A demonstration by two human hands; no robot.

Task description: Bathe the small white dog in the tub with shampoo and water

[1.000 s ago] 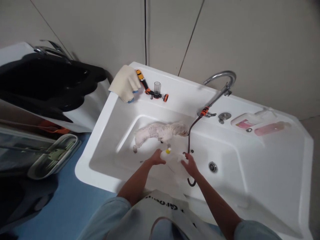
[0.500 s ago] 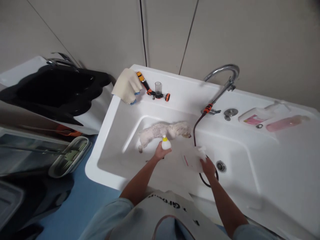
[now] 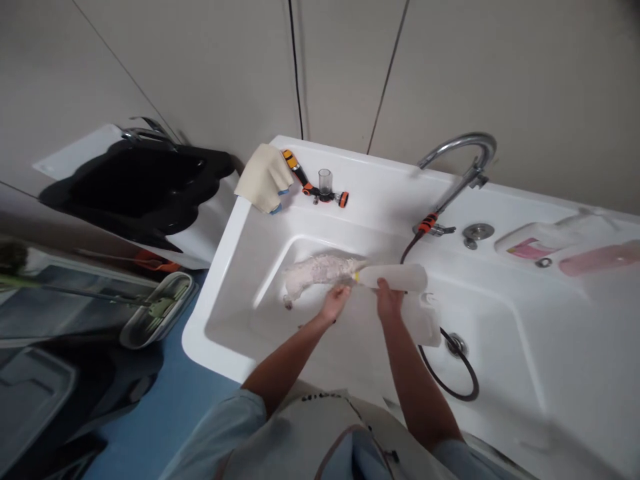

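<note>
My right hand [image 3: 390,300] grips a white squeeze bottle [image 3: 397,275] with a yellow cap. The bottle lies almost level, its nozzle pointing left. Just below the nozzle is my left hand [image 3: 335,303], cupped with slightly bent fingers and no object visible in it. A small wet white dog [image 3: 323,270] is in the white basin [image 3: 225,300], beyond my left hand; the bottle hides its head. Behind my right wrist, a translucent jug [image 3: 425,320] stands in the basin, partly covered by that hand and the bottle.
A dark hose [image 3: 465,393] loops near the drain [image 3: 456,345], below the faucet [image 3: 463,143]. On the back ledge are a sprayer [image 3: 325,193], a cloth [image 3: 265,177], a labelled bottle [image 3: 535,245] and a pink bottle [image 3: 595,261]. A mop [image 3: 160,307] stands left.
The white bottle has passed from my left hand to my right and tipped level. My right hand has let go of the jug, which now rests in the basin. The view has shifted slightly.
</note>
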